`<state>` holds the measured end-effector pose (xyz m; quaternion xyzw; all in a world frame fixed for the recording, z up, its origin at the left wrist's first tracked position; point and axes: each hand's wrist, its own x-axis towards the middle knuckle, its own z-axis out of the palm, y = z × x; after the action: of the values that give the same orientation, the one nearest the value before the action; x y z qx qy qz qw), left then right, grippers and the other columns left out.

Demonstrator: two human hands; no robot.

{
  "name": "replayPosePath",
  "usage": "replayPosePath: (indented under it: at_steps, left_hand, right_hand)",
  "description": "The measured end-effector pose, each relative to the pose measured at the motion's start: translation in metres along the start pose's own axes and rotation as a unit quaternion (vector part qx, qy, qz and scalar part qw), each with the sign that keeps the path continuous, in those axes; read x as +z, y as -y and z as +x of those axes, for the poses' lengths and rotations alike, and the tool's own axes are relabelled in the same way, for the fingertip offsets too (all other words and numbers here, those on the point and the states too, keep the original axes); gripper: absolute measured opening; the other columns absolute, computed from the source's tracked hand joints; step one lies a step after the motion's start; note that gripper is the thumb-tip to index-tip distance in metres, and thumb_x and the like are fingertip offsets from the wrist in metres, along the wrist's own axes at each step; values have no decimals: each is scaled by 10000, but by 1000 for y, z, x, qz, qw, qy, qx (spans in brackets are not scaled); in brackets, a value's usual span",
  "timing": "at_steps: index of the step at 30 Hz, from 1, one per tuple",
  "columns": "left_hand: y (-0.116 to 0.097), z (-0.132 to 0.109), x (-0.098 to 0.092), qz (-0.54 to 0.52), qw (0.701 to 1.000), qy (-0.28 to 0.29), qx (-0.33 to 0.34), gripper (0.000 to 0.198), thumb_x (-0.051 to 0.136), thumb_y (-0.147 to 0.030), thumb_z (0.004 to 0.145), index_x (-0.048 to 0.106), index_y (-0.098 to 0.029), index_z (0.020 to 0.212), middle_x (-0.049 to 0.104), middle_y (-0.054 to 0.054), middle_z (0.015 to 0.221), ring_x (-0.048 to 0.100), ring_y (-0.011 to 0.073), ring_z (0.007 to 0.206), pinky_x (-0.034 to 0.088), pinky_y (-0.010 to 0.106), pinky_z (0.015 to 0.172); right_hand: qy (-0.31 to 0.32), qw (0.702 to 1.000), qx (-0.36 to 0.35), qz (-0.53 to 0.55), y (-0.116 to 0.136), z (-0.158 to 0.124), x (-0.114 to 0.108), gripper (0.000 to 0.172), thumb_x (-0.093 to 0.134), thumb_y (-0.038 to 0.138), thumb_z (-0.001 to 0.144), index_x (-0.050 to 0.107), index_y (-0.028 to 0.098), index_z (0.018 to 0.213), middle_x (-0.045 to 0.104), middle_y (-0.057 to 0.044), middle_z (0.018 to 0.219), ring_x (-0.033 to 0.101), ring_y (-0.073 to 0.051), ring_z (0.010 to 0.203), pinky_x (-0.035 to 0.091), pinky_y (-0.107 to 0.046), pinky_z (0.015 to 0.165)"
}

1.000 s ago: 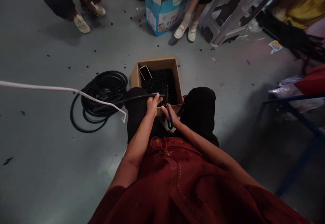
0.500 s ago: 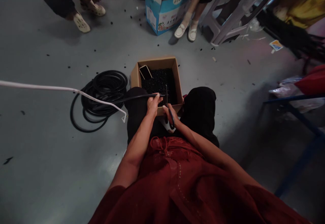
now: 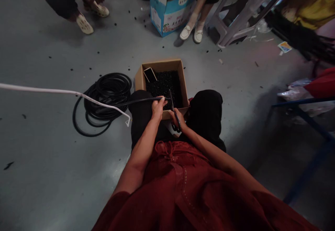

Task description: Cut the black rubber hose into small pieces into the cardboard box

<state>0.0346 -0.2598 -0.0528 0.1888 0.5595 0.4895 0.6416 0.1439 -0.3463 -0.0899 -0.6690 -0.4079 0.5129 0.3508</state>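
Grey floor (image 3: 47, 182) surrounds a box (image 3: 140, 81) while left hand (image 3: 157, 109) grips tubing (image 3: 138, 101), right hand (image 3: 179, 117) scissors (image 3: 173, 107).

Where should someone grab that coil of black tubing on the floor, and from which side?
Probably grip the coil by its bunched far-edge strands, coming from the far side: the loops overlap thickly there, whereas a near loop strays loose, the white cord crosses the nearer part in view, and the left knee sits close on the right.
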Motion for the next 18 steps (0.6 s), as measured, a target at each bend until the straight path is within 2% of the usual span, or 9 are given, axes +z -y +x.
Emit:
replayPosePath:
  at_steps: [4,10,14,18]
  left_hand:
    - [-1,0,0,1,1000,7,-3,80,759,-171,879,683,-164,905,689,7,831,706,122,773,602,321,933]
    - [-2,-4,-1,15,1000,21,-2,96,780,-184,866,688,-165,888,703,8,813,710,135,779,587,323,935]
    - [-4,-7,-1,17,999,40,-6,75,754,-161,878,680,-160,882,702,0,778,699,137,721,581,336,915]
    - [-4,-8,-2,25,998,60,-18,87,765,-150,861,680,-158,880,711,2,783,692,133,705,582,330,898]
  right_hand:
    - [-13,998,18,58,5,6,-4,535,598,746,819,503,242,972,576,44,715,577,-150,606,477,-279,562]
    - [-7,981,12,193,26,22,-7,609,746,689,736,446,254,1040,639,31,815,630,-136,669,525,-290,628]
    - [-35,976,19,214,41,35,-7,623,782,645,719,460,252,1080,652,27,803,666,-154,692,550,-301,633]
    - [-42,981,19,187,46,44,-9,574,775,585,737,461,260,1092,622,53,748,676,-165,683,550,-302,610]
